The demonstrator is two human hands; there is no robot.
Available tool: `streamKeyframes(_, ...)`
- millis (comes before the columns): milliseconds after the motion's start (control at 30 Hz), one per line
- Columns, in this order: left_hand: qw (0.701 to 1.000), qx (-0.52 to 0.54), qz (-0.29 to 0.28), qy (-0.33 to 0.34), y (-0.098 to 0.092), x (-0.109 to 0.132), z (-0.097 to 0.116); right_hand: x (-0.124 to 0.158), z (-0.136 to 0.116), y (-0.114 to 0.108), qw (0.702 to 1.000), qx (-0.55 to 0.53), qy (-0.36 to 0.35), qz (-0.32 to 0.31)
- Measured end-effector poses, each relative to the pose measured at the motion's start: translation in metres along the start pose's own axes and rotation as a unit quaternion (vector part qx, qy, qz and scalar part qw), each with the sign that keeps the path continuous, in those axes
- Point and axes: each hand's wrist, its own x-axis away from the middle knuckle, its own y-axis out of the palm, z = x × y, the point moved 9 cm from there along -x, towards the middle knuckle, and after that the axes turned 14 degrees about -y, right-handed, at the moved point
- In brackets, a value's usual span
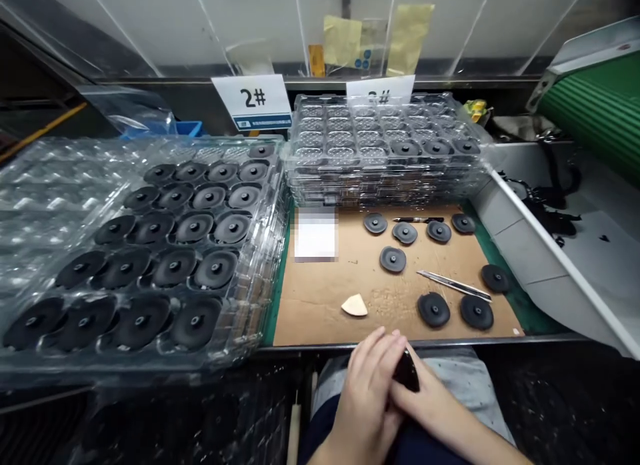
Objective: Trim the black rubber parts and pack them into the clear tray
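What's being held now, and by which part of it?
A black piece, between the left hand and right hand; the fingers hide exactly where it's gripped.

Factory workshop, by its stacked clear trays (385,178), rows of identical black parts (153,229) and numbered sign (253,101)

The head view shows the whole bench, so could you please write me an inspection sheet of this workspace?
Surface: brown cardboard over a green mat.
Parts: eight loose rounded black parts on or at the edge of the cardboard; one dark glossy piece in hand.
Clutter: pen, slim silver tool, pale wedge, white patch (pixelated).
Grip: left hand and right hand together around the dark glossy piece.
Cables: none clearly seen; dark strips at right unidentifiable.
Surroundings: filled clear tray at left, stacked clear trays behind, "2#" sign, green ridged belt at right.
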Motion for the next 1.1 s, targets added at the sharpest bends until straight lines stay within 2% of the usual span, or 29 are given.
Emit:
streamKeyframes(67,0.981,0.147,0.058,-0.110,-0.026,0.003,-0.020,-0.012,-0.020,0.013,0.990,-0.045,-0.019,-0.129)
streamKeyframes(100,0.954,0.239,0.084,-0.163,-0.037,0.006,-0.032,-0.021,-0.028,0.014,0.984,-0.035,-0.039,-0.170)
streamKeyframes(133,0.913,0.336,0.104,-0.207,-0.046,0.009,-0.044,-0.032,-0.030,0.009,0.983,-0.001,-0.057,-0.176)
streamKeyframes(233,0.770,0.573,0.096,-0.265,-0.056,0.013,-0.067,-0.072,-0.017,-0.013,0.981,0.166,-0.079,-0.069)
streamKeyframes(267,0.736,0.616,0.087,-0.268,-0.058,0.014,-0.070,-0.081,-0.009,-0.014,0.976,0.202,-0.079,-0.034)
streamKeyframes(333,0.699,0.662,0.078,-0.258,-0.062,0.015,-0.074,-0.090,0.007,0.001,0.971,0.221,-0.088,-0.013)
streamKeyframes(467,0.687,0.684,0.077,-0.233,-0.066,0.015,-0.074,-0.079,0.017,0.033,0.970,0.202,-0.132,-0.024)
streamKeyframes(567,0.694,0.677,0.077,-0.234,-0.066,0.013,-0.070,-0.069,0.003,0.024,0.972,0.186,-0.140,-0.024)
streamKeyframes(633,0.703,0.666,0.072,-0.239,-0.064,0.010,-0.067,-0.068,-0.018,0.008,0.974,0.180,-0.134,-0.013)
streamKeyframes(733,0.720,0.647,0.061,-0.244,-0.057,0.004,-0.058,-0.069,-0.066,-0.011,0.975,0.166,-0.147,0.021)
streamKeyframes(800,0.732,0.631,0.055,-0.252,-0.051,0.000,-0.052,-0.066,-0.107,-0.010,0.965,0.143,-0.214,0.039)
streamKeyframes(867,0.741,0.614,0.048,-0.267,-0.045,-0.001,-0.046,-0.058,-0.138,0.000,0.950,0.126,-0.283,0.027)
streamKeyframes(933,0.746,0.603,0.052,-0.276,-0.042,0.000,-0.042,-0.053,-0.149,0.013,0.949,0.114,-0.294,-0.030)
streamKeyframes(1000,0.751,0.600,0.063,-0.268,-0.041,0.001,-0.038,-0.052,-0.146,0.021,0.952,0.114,-0.271,-0.085)
streamKeyframes(1033,0.755,0.598,0.062,-0.263,-0.039,0.001,-0.036,-0.052,-0.146,0.019,0.951,0.121,-0.270,-0.086)
streamKeyframes(1100,0.764,0.588,0.044,-0.263,-0.033,0.001,-0.031,-0.048,-0.150,0.005,0.942,0.141,-0.303,-0.022)
